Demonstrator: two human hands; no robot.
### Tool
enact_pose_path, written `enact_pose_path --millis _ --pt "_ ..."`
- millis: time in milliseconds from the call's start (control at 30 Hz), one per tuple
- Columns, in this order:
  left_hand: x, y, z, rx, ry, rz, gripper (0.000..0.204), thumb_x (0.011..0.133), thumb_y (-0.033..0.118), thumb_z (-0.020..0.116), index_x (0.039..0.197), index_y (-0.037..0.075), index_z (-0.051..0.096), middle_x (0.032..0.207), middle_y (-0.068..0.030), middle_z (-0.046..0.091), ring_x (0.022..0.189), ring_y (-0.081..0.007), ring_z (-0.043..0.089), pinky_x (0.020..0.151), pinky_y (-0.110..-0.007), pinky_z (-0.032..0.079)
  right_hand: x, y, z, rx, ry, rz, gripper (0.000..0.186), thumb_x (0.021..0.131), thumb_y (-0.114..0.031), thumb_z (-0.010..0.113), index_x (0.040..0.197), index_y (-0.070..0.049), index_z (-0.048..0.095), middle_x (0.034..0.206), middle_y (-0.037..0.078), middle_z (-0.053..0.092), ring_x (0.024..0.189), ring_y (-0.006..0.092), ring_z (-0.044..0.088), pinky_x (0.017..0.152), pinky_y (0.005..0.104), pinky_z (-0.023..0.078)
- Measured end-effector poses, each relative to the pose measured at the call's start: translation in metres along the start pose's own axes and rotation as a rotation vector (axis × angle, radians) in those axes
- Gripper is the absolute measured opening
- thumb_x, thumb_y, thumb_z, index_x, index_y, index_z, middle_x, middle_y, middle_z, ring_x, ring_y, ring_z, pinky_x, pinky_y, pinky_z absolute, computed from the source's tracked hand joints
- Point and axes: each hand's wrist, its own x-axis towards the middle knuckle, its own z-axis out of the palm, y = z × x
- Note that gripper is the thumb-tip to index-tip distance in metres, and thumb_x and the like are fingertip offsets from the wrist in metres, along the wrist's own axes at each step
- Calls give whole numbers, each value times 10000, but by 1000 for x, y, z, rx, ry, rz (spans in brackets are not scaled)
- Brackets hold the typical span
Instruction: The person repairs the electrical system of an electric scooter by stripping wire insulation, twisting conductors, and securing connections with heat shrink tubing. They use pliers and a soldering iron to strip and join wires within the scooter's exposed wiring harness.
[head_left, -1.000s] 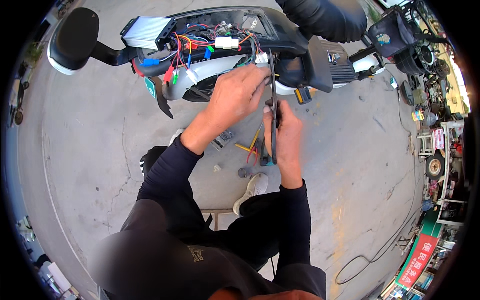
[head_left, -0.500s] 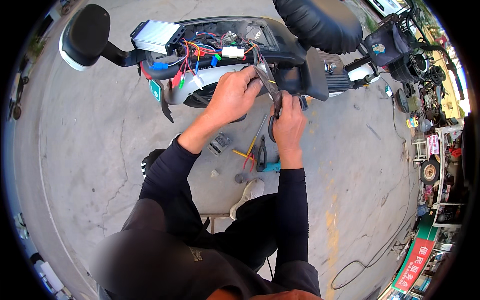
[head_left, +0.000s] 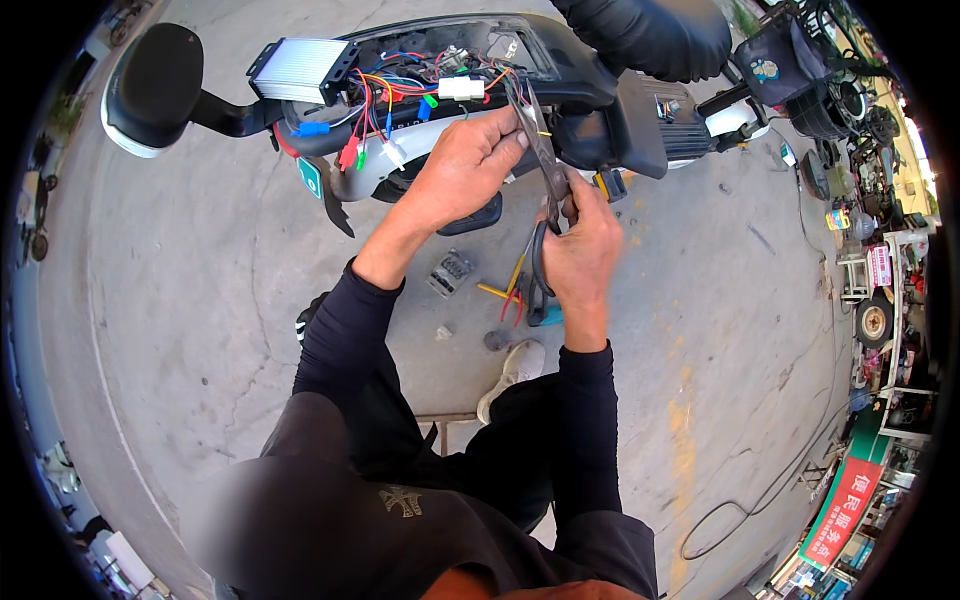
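Ground (head_left: 230, 230), grey and hard, lies under it all. On it stands a scooter (head_left: 620, 130). Its fat black seat (head_left: 660, 35) is tipped up, I think to leave the space beneath open to reach. A silver box (head_left: 302, 70) rests at the left end of that space, perhaps so its wires can hang out over the side.

The left hand (head_left: 455, 180) is held out in front of the scooter's side. Its thumb and first finger are close by the scissor blades, but I cannot tell if they are pinched on a wire. The right hand (head_left: 585, 235) has its fingers curled tight on the handles of dark scissors (head_left: 552, 175). The scissors are between the hands, tips pointing at the scooter and a bit apart, likely so the blades can get near the wires.

Below, a small grey tray (head_left: 450, 273) and red-handled pliers (head_left: 515, 303) lie on the ground, close enough to grab. Up top are a white plug (head_left: 461, 89), a little green plug (head_left: 430, 101) and thin bright wires (head_left: 389, 100).
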Motion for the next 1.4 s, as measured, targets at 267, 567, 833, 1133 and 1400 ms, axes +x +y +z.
enact_pose_path --millis 267,567,833,1133,1400 --pt "5 -17 -4 -187 -164 -7 209 1070 213 541 1064 26 635 889 57 558 798 -41 421 708 -232 385 -16 -11 7 924 -165 501 596 752 80 706 1342 15 644 894 -42 573 778 46 504 722 196 440" --pt "3 -4 11 -172 -146 33 219 1078 215 536 1067 16 627 934 20 595 827 -70 474 752 -260 436 -26 -9 9 960 -95 509 587 792 39 723 1367 46 606 939 -17 588 809 46 504 716 199 413" --pt "-10 -13 -3 -146 -4 72 223 1080 216 531 1096 15 627 875 -11 610 809 -83 514 734 -272 441 11 72 -48 988 696 546 505 970 -106 574 1437 -36 396 874 55 567 718 130 568 709 317 553" --pt "-2 -23 9 -832 41 -10 195 1062 233 569 1062 51 637 830 24 513 761 -87 434 737 -253 403 -20 -42 48 1073 176 369 432 960 -100 709 1315 -17 477 1082 116 679 927 159 655 824 289 529" --pt "-5 -24 10 -881 41 -12 192 1066 203 550 1052 32 635 826 10 500 753 -98 440 739 -269 410 -9 -26 66 916 254 399 478 906 -2 715 1323 3 483 1145 105 635 991 115 599 863 262 506"
